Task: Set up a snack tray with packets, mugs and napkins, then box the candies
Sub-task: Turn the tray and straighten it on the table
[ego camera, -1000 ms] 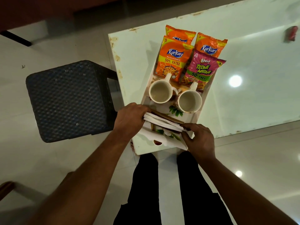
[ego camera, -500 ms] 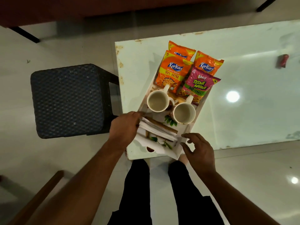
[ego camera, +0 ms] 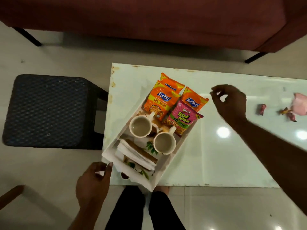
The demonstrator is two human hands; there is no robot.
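Note:
A white tray (ego camera: 171, 161) lies askew on the pale table (ego camera: 216, 155), its near corner overhanging the edge. It holds orange Kurkure packets (ego camera: 160, 102), a pink Bingo packet (ego camera: 182, 119), two white mugs (ego camera: 140, 126) (ego camera: 164, 143) and a stack of white napkins (ego camera: 136, 155). My left hand (ego camera: 94, 181) hovers at the tray's near left corner, fingers loosely curled, holding nothing. My right hand (ego camera: 230, 102) is raised over the table right of the packets, fingers apart and empty. Wrapped candies (ego camera: 262, 109) (ego camera: 284, 111) lie at the far right beside a pink box (ego camera: 301, 104).
A dark woven stool (ego camera: 48, 110) stands left of the table. A maroon sofa (ego camera: 149, 19) runs along the far side. My legs (ego camera: 144, 211) stand at the table's near edge. A wooden piece (ego camera: 10, 195) shows at bottom left.
Both hands have let go of the napkins, which now rest in the tray. My right hand has swung up and right over the table; the view has shifted to show the candies.

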